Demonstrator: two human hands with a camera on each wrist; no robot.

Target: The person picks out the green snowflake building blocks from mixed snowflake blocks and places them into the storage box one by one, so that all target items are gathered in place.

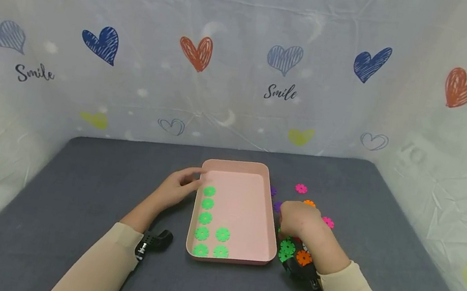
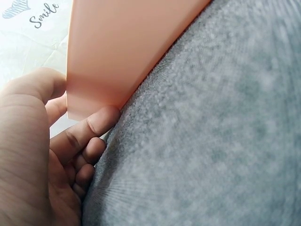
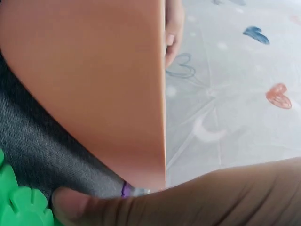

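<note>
A shallow pink tray (image 1: 245, 214) lies on the dark grey cloth, with several green flower-shaped discs (image 1: 205, 218) in it, set along its left side and near corner. At the tray's left wall, my left hand (image 1: 177, 187) pinches the edge; in the left wrist view one finger reaches behind the wall and another touches its outer face (image 2: 122, 56). Right of the tray, my right hand (image 1: 301, 221) is lowered over a loose pile of flower discs, its fingertips hidden in the head view. The right wrist view shows its thumb beside green discs (image 3: 28, 207); what it holds is hidden.
Around my right hand lie pink discs (image 1: 301, 189), orange discs (image 1: 304, 257), purple discs (image 1: 273, 191) and more green ones (image 1: 287, 249). A pale curtain (image 1: 247, 9) printed with hearts hangs behind the table and at both sides.
</note>
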